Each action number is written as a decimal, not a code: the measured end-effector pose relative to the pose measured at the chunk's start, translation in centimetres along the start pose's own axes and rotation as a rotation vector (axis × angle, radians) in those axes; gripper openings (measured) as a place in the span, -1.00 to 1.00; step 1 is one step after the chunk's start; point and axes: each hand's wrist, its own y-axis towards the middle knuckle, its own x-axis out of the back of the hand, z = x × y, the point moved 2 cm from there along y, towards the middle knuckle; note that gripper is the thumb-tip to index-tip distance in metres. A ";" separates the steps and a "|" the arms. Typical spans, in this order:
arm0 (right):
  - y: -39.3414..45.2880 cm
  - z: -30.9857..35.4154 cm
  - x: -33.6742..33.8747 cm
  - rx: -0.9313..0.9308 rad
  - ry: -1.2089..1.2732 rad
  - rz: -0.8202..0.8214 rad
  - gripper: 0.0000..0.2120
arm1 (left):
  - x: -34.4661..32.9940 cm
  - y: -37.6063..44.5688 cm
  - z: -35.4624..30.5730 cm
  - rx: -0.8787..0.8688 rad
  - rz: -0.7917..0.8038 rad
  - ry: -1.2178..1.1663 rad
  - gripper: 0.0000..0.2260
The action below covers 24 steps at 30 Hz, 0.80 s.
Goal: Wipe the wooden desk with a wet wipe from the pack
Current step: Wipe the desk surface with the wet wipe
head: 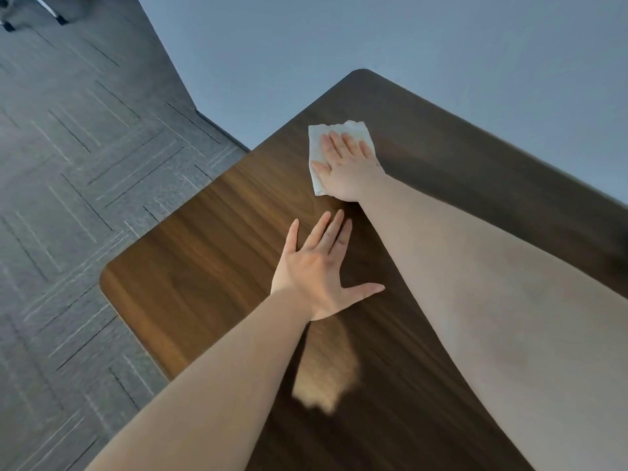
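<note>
The dark wooden desk (pixel 210 266) with rounded corners fills the middle of the head view. A white wet wipe (pixel 321 136) lies flat on it toward the far corner. My right hand (pixel 346 168) presses palm-down on the wipe, fingers together and stretched out, covering most of it. My left hand (pixel 319 270) rests flat on the bare wood nearer to me, fingers spread, holding nothing. The pack of wipes is not in view.
Grey patterned carpet (pixel 68 164) lies beyond the desk's left edge. A plain blue-grey wall (pixel 441 45) stands behind the desk's far edge. Dark chair feet (pixel 8 27) show at the top left. A bright patch of light (pixel 326 379) falls on the wood by my left forearm.
</note>
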 end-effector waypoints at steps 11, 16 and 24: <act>-10.4 -5.8 -1.2 -0.246 0.110 0.014 -0.43 | 0.2 0.1 -0.5 -0.007 0.107 0.135 -0.08; -19.9 -12.9 -2.1 -0.430 0.149 0.022 -0.43 | 0.8 -0.4 -3.1 -0.106 0.129 0.332 -0.23; -40.1 -27.1 -5.0 -0.773 0.075 -0.017 -0.41 | -2.0 -1.4 -20.1 -0.417 0.139 0.215 -0.21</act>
